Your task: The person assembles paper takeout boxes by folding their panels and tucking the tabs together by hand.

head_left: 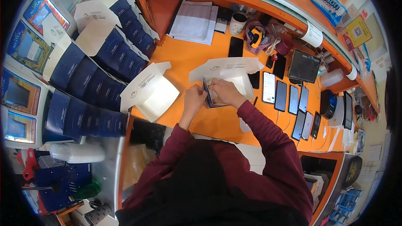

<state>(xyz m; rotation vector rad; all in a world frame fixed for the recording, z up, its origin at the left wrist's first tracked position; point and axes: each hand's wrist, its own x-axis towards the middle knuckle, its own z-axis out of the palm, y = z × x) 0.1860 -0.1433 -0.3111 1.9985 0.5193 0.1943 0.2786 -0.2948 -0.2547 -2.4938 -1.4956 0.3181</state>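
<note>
1 carton [241, 80] between a left hand [194, 100] and a right hand [225, 92] on an orange desk [205, 125]

The carton is in the middle of the desk, pale inside and dark blue outside, its printed lid flap [234, 64] raised on the far side. The left hand pinches the dark edge at the carton's left end. The right hand bends its fingers over the same end from inside; whether they grip the board or only press it, I cannot tell.

Just left lies an open box [161, 97] of the same kind, near the desk's left edge. Farther left stand rows of nested blue boxes [88, 75]. To the right, several phones [269, 87] lie close together, and a dark phone [254, 79] is just beside the carton.

What could go wrong: if the left pinch slackens, the end panel may spring out of line. Too hard a press from the right fingers could crease the board or tear a fold. Swinging the carton right might knock the dark phone, and a stray right sleeve [268, 127] could shift others. A bump to the left could push the open box over the edge.
</note>
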